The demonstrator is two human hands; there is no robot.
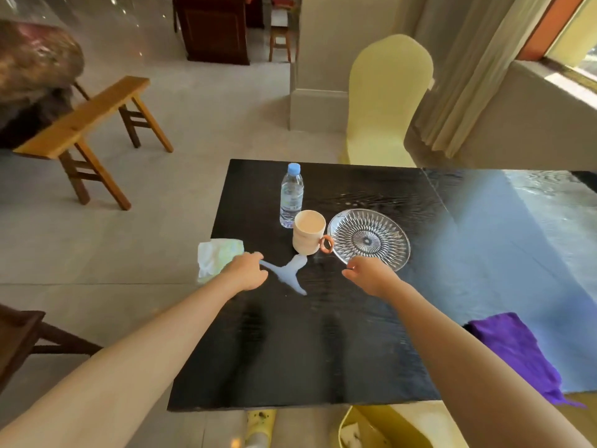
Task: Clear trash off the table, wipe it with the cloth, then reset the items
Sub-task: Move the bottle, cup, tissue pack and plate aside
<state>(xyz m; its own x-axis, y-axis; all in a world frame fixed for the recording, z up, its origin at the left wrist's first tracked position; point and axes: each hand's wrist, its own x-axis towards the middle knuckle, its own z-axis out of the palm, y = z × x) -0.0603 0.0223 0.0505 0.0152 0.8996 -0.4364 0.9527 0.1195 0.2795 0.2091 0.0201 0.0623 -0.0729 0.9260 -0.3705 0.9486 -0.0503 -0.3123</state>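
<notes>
On the black table (290, 350) a crumpled white tissue (216, 258) lies at the left edge. My left hand (247, 270) rests right beside it, touching its near side, fingers loosely curled and empty. A spilled puddle of water (289, 274) lies between my hands. My right hand (368, 274) hovers just in front of the cut-glass plate (368, 240), fingers bent, holding nothing. A cream mug (308, 232) with an orange handle stands left of the plate, a water bottle (291, 195) behind it. A purple cloth (520, 354) hangs over the table's right near edge.
A yellow-covered chair (384, 101) stands behind the table. A wooden bench (87, 124) is on the floor at the left. A yellow bin (387, 428) with trash sits below the table's near edge. A dark chair (19, 337) is at the left.
</notes>
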